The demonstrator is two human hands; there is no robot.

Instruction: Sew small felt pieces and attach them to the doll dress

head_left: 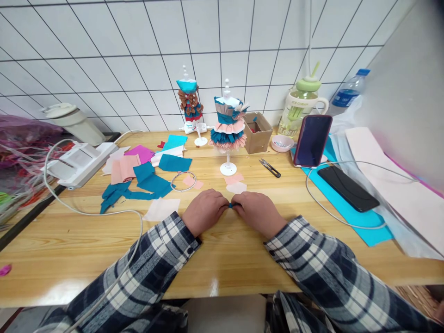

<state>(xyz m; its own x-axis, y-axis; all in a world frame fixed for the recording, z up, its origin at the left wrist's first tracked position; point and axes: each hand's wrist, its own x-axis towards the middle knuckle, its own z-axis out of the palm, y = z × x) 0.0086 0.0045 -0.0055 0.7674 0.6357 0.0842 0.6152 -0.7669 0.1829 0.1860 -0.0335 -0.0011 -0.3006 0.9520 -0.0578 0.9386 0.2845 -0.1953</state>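
My left hand and my right hand meet low over the wooden table, fingertips closed in a pinch. A small strip of dark teal crepe paper shows between them, mostly hidden by the fingers. Just beyond stands a small white dress form dressed in a teal and pink ruffled paper dress. Pink and pale scraps lie between its base and my hands. On the left, near my left hand, are a ring-shaped hoop, teal crepe paper pieces and a pale paper piece.
Thread snips lie right of the dress form. Behind are a second dressed form, a cardboard box and a pink dish. Phones, a jug and cables are right; a power strip is left.
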